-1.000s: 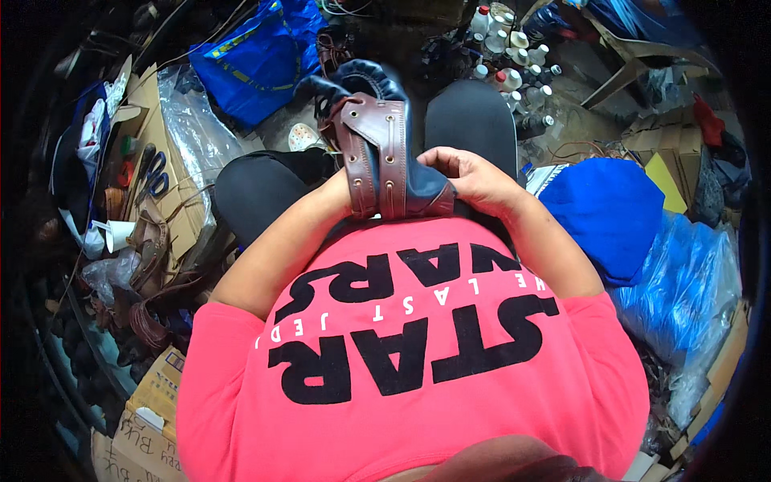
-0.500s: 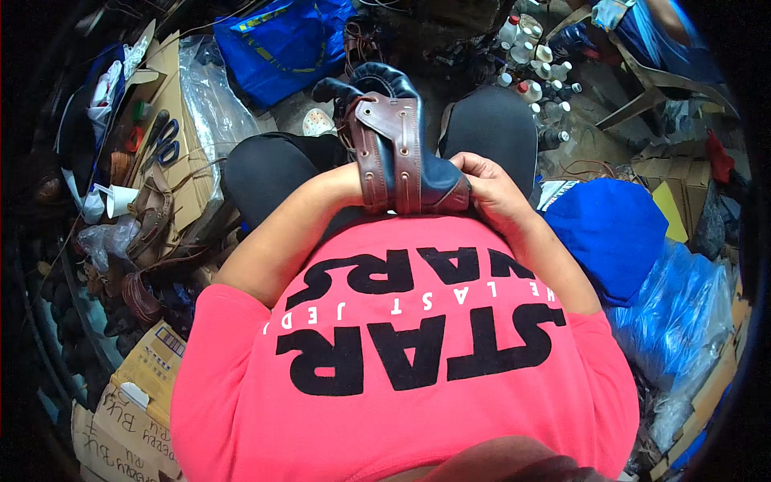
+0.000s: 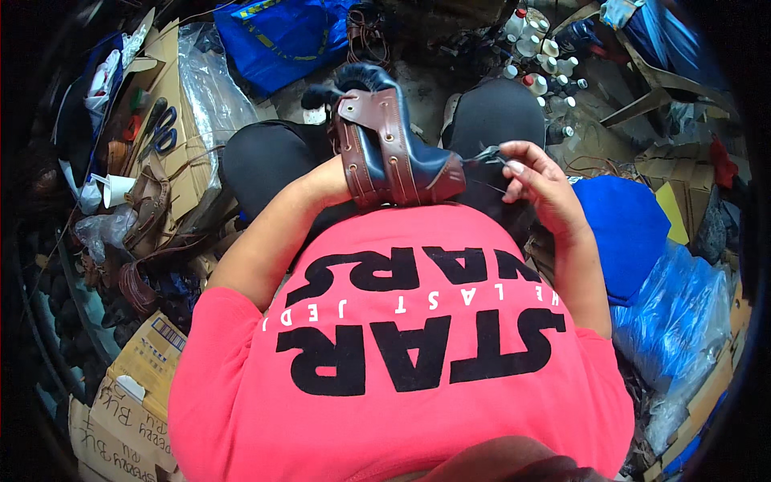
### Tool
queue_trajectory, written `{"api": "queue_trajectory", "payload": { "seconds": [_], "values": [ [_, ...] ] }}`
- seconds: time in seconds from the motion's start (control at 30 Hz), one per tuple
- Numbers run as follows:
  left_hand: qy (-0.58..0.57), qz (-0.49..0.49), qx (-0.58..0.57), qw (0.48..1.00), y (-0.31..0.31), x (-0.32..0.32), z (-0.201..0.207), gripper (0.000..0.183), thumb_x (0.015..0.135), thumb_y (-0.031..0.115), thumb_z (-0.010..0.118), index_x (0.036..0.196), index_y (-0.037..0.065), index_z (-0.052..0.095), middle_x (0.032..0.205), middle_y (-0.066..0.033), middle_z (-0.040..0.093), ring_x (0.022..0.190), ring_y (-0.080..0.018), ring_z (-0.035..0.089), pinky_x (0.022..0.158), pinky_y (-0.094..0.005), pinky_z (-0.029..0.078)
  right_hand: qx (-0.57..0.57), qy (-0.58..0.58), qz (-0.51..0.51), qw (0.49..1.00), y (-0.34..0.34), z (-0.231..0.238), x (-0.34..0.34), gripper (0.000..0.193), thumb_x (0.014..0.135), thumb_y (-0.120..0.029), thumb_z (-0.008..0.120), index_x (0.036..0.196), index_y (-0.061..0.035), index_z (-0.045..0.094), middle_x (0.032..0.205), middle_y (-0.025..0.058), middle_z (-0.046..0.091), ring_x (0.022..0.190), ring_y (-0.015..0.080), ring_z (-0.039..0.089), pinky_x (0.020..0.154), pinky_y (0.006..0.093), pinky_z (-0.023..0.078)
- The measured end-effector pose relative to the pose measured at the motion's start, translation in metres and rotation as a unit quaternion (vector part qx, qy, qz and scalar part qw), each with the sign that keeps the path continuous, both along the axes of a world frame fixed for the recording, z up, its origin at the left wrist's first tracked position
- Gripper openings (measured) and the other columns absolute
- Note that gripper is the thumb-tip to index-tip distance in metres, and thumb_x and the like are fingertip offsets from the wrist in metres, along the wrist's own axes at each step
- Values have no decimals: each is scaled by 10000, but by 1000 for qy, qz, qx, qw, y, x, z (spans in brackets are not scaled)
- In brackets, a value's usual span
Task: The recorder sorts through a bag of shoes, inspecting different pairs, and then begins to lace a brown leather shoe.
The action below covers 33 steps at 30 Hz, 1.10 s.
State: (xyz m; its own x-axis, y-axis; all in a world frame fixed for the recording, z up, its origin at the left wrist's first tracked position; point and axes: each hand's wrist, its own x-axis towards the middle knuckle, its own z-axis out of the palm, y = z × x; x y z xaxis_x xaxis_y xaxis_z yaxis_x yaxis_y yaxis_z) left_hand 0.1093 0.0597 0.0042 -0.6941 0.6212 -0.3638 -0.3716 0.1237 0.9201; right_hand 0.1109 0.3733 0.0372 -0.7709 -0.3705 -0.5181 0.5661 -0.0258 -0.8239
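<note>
A brown and dark blue leather shoe upper [image 3: 391, 136], with metal eyelets and pale stitching, stands in front of my belly between my knees. My left hand [image 3: 331, 181] goes in behind its brown band and holds it; the fingers are hidden. Beyond the upper's right end, my right hand [image 3: 540, 178] is raised, thumb and fingers pinched on a thin dark thread [image 3: 482, 155]. The thread reaches toward the upper's pointed brown end, and a fine line hangs below the fingertips. Whether a needle is among it, I cannot tell.
Scissors [image 3: 165, 131] and other tools lie on cardboard at left, near a white cup [image 3: 117, 189]. Several bottles [image 3: 540, 64] stand at far right. A blue bag [image 3: 281, 44] is ahead; blue cloth [image 3: 617, 233] and clear plastic [image 3: 675, 313] lie at my right.
My right hand has moved away from the upper, to the right, drawing the dark thread out into view. The upper and my left hand have shifted slightly left.
</note>
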Motion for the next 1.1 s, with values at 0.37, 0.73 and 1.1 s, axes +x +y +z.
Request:
{"api": "queue_trajectory", "payload": {
  "seconds": [0.37, 0.73, 1.1],
  "values": [
    [25, -4, 46, 999, 12, 4, 33, 441, 800, 186, 669, 1189, 24, 541, 1162, -102, 576, 1041, -195, 550, 930, -333, 431, 264, 309, 285, 868, -28, 37, -6, 166, 857, -186, 572, 890, -26, 604, 733, 78, 578, 755, 150, 543, 670, 308, 422],
    [169, 5, -152, 974, -38, 38, 31, 227, 891, 129, 499, 1076, 54, 608, 989, -97, 641, 874, -171, 598, 784, -321, 465, 277, 321, 121, 898, 26, 57, -3, 191, 907, -140, 523, 786, 8, 519, 705, 27, 491, 702, 108, 471, 645, 238, 390],
    [232, 54, -394, 888, -102, 48, 91, 185, 883, 147, 527, 801, -15, 559, 676, -78, 524, 658, -131, 485, 617, -284, 407, 434, 329, 206, 813, 43, 67, -44, 174, 883, -134, 550, 796, 17, 549, 689, 68, 497, 667, 129, 455, 613, 274, 383]
  ]
}}
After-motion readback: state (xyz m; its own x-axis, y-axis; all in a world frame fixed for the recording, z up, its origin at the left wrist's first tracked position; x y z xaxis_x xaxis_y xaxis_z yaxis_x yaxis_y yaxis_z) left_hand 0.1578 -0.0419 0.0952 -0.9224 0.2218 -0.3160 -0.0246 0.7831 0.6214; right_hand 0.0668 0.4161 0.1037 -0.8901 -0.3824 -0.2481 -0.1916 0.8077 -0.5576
